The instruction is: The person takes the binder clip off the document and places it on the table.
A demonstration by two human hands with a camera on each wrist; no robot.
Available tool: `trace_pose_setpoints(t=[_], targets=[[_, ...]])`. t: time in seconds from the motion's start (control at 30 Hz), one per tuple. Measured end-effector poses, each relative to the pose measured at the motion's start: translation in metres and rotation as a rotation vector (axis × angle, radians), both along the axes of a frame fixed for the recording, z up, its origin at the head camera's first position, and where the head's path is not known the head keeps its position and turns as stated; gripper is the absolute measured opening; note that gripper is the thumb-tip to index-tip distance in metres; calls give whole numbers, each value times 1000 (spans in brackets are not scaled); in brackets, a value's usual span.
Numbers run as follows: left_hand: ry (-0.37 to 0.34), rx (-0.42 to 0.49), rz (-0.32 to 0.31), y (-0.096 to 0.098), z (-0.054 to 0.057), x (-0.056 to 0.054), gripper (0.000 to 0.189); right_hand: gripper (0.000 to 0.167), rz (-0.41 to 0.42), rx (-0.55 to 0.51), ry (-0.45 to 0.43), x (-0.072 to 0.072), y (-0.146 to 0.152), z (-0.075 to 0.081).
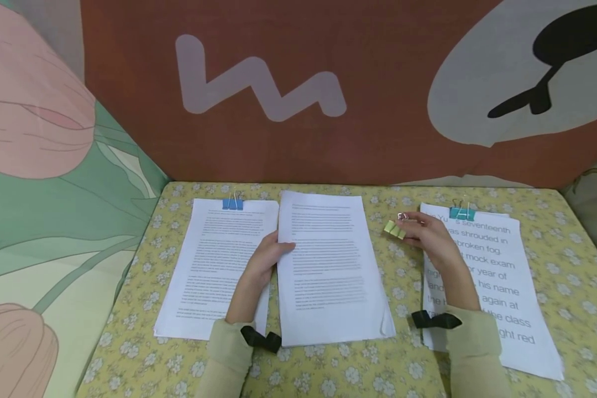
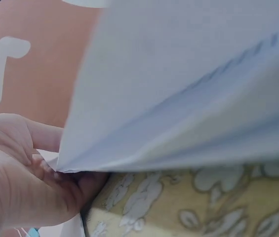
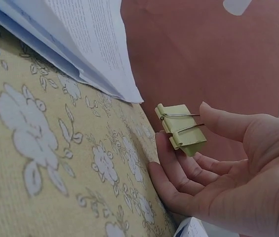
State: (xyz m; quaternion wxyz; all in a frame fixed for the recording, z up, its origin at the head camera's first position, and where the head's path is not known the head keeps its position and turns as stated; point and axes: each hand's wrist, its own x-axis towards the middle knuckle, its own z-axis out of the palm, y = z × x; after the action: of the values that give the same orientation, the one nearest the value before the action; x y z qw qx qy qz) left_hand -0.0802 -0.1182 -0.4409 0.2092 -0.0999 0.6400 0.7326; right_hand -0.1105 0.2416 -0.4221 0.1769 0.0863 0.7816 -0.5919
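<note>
A stack of printed paper [image 1: 328, 265] lies in the middle of the table, its left edge lifted a little. My left hand [image 1: 266, 257] grips that edge, thumb on top and fingers underneath; in the left wrist view the sheets [image 2: 179, 98] fan slightly apart above the cloth. To the right of the stack, my right hand [image 1: 435, 237] pinches a yellow-green binder clip [image 3: 181, 128] between thumb and fingers. The clip's wire handles are under the thumb, and the clip is apart from the middle stack.
On the left lies another printed stack [image 1: 199, 276] with a blue binder clip [image 1: 232, 204] at its top. A large-print stack [image 1: 522, 309] with a teal binder clip [image 1: 462, 213] lies on the right, partly beneath my right arm. Floral cloth [image 1: 129, 348] covers the table; a brown patterned curtain [image 1: 378, 149] hangs behind.
</note>
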Motion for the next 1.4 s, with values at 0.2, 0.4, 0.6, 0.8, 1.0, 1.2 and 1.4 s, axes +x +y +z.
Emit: trace_pose_setpoints(t=[0.2,0.4,0.6,0.8,1.0,1.2,1.4], targets=[[-6,-9,19,-3,1,-1,52,72,-10,-7,-17,-2,0,-2],[7,-43,7,-5,2,-1,50,73,-10,0,-16,-2,0,-1],[12,-61,15,-7,3,-2,50,71,-12,2,-14,0,2,1],[-1,-79,25,-9,4,-1,50,70,-17,0,-14,-2,4,-3],[7,-64,19,-10,3,-1,50,72,-6,3,-6,-2,5,-3],[25,-51,13,-7,0,-1,50,72,21,10,18,0,5,-2],[17,-37,10,0,-2,-2,51,73,54,18,39,1,6,-1]])
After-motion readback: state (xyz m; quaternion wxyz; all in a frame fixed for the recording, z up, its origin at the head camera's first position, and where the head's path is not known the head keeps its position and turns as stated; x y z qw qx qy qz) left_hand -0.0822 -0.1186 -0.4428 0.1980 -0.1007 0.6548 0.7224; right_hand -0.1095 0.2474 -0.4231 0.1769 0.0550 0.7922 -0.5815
